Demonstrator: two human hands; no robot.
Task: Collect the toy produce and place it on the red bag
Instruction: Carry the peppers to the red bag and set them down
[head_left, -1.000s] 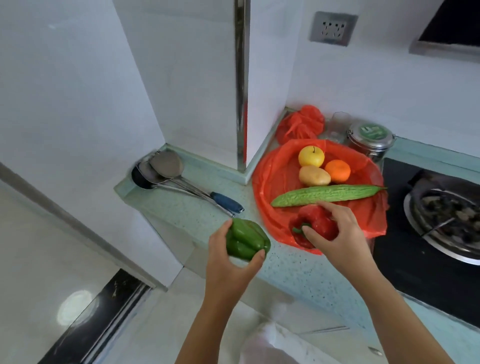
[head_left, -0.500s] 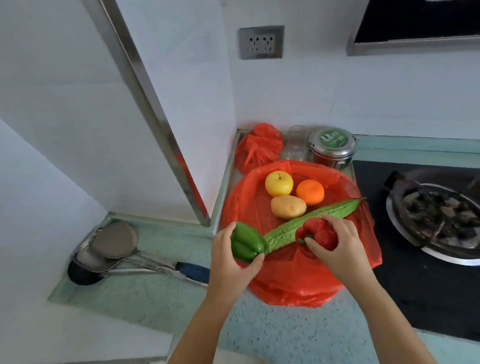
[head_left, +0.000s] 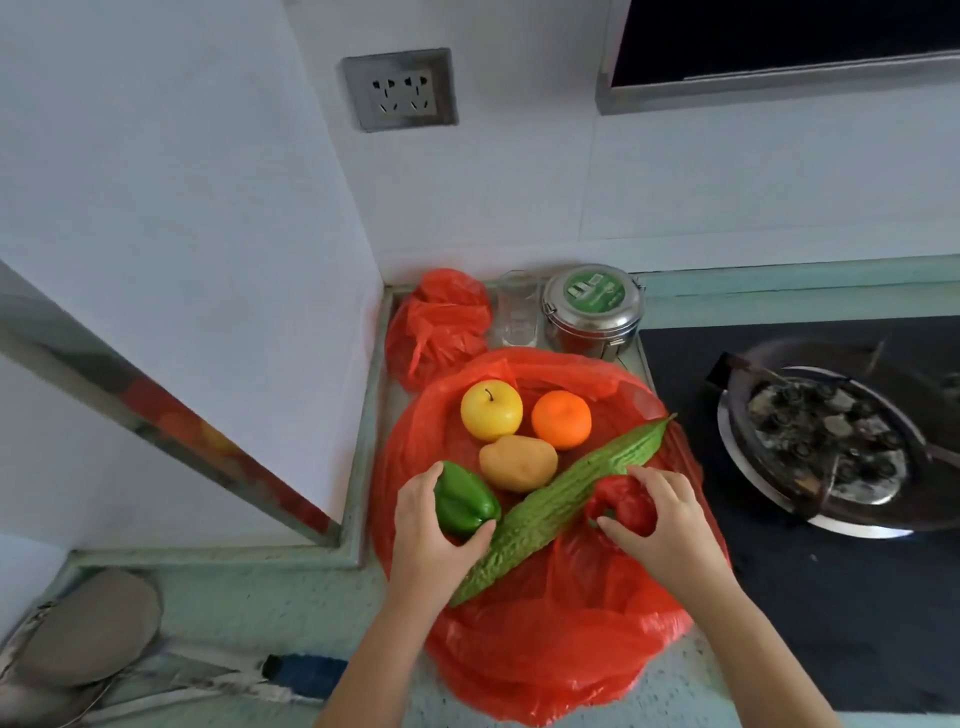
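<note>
Both hands have moved further onto the red bag (head_left: 545, 639). Left hand (head_left: 434, 535) grip clamped on green pepper (head_left: 462, 501), right hand (head_left: 665, 525) grip clamped on red pepper (head_left: 621, 501), either side of bitter gourd (head_left: 561, 501). Apple (head_left: 491, 410), orange (head_left: 561, 420), potato (head_left: 518, 462) lie on the bag.

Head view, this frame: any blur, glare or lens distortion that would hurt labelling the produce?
Head view: the produce is sharp, the green pepper in the left hand showing only small highlights; wide-angle bending skews the steel corner trim; the ladles at lower left are smeared; soft, even light, no hard shadows.
</note>
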